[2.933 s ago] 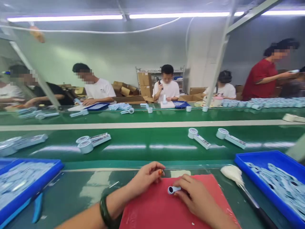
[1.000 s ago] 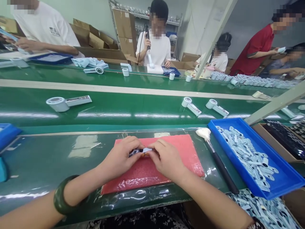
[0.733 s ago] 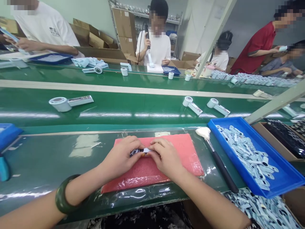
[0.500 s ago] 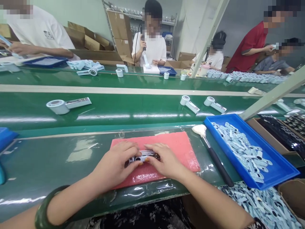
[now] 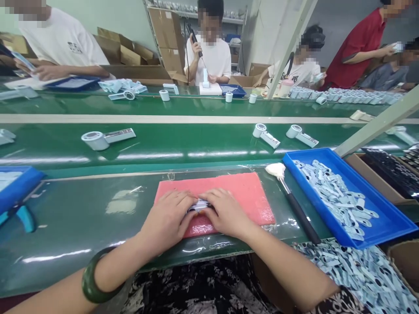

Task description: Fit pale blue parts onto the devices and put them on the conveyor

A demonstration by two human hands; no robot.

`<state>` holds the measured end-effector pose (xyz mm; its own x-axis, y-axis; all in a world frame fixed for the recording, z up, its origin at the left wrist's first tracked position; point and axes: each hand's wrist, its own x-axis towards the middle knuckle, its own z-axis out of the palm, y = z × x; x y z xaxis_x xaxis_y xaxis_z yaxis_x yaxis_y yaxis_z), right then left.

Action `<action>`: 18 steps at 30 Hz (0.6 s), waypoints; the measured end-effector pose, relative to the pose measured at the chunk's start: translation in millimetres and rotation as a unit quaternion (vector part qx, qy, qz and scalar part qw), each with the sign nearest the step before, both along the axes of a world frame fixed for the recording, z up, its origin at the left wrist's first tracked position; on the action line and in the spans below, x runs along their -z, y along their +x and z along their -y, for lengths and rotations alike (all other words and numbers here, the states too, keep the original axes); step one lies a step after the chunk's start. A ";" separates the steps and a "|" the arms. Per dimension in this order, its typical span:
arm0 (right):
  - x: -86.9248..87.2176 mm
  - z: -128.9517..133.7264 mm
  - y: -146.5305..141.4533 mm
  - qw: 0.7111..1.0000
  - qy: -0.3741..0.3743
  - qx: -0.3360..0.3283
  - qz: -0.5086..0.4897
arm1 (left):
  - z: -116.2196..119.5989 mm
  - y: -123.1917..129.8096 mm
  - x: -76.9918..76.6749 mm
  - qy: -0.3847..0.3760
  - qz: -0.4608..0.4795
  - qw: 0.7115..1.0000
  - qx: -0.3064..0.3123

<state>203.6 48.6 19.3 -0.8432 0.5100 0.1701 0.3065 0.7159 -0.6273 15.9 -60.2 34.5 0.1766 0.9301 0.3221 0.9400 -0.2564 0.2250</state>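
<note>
On the pink foam mat (image 5: 242,192) lies a small pale part with a dark and shiny face (image 5: 200,205), mostly covered by my fingers. My left hand (image 5: 170,216) is closed on its left end, and a green bangle (image 5: 94,279) circles that wrist. From the other side, my right hand (image 5: 225,211) grips the right end, thumb and fingertips pressed on it. The two thumbs nearly meet at the near edge of the part.
Right of the mat lie a black-handled mallet (image 5: 301,216) and a blue tray (image 5: 376,209) of light-blue pieces, with more pieces below. Left are another blue tray (image 5: 19,192) and teal-handled pliers (image 5: 25,218). Beyond, a green conveyor (image 5: 196,144) carries white-and-blue parts; several people sit across.
Both hands have closed further over the part, so less of it shows. The camera view has shifted, bringing the left tray and pliers further into view. A person across has raised a tool.
</note>
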 end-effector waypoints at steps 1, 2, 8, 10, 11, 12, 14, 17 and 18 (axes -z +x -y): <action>0.9 1.5 -0.7 1.000 0.013 0.003 0.003 | -0.2 0.3 0.5 -0.003 -0.001 1.000 -0.003; 1.4 2.6 -1.5 1.000 0.017 0.003 0.005 | -0.7 0.3 0.1 -0.011 -0.002 1.000 -0.005; -5.0 -5.5 13.3 0.998 -0.021 0.018 -0.050 | -12.5 -10.9 -16.2 -0.040 -0.111 0.992 0.039; -11.3 -17.7 33.3 0.996 0.011 0.068 -0.064 | -30.0 -25.7 -24.2 -0.041 -0.146 0.986 0.072; -15.0 -26.1 46.3 0.991 0.037 0.110 -0.063 | -44.1 -35.7 -27.9 -0.041 -0.163 0.982 0.088; -19.1 -35.7 60.9 0.984 0.064 0.159 -0.057 | -62.2 -46.8 -31.3 -0.031 -0.181 0.978 0.099; -27.7 -56.6 92.9 0.959 0.116 0.259 -0.019 | -107.4 -69.3 -36.2 0.028 -0.225 0.969 0.094; -39.3 -87.8 138.8 0.904 0.163 0.386 0.089 | -178.2 -96.3 -37.4 0.101 -0.259 0.960 0.033; -42.1 -97.7 151.0 0.886 0.170 0.415 0.120 | -197.4 -103.1 -36.2 0.100 -0.251 0.963 0.016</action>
